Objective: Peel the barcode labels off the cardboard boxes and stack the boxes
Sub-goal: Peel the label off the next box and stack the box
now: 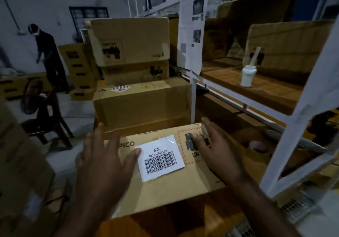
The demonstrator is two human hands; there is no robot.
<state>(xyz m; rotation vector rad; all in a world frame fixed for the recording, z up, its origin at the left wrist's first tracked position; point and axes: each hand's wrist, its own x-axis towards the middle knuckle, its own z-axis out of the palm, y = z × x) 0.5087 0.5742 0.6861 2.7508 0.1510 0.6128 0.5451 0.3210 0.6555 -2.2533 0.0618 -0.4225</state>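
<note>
A brown cardboard box (pixel 165 190) lies flat in front of me with a white barcode label (pixel 159 157) stuck on its top face. My left hand (pixel 106 163) rests spread over the box's left part, its thumb tip touching the label's left edge. My right hand (pixel 218 150) lies on the box's right side over a red-dashed battery mark, fingers straight, thumb pointing toward the label. Behind this box rises a stack of similar boxes (pixel 139 104), the top one (pixel 128 40) printed with an upside-down logo.
A white metal rack (pixel 300 108) stands on the right, with a white jar (pixel 247 75) and a box on its wooden shelf. A printed sheet (pixel 192 34) hangs from the rack. At far left, another person (pixel 49 56) bends beside more boxes; a dark chair (pixel 47 119) stands nearby.
</note>
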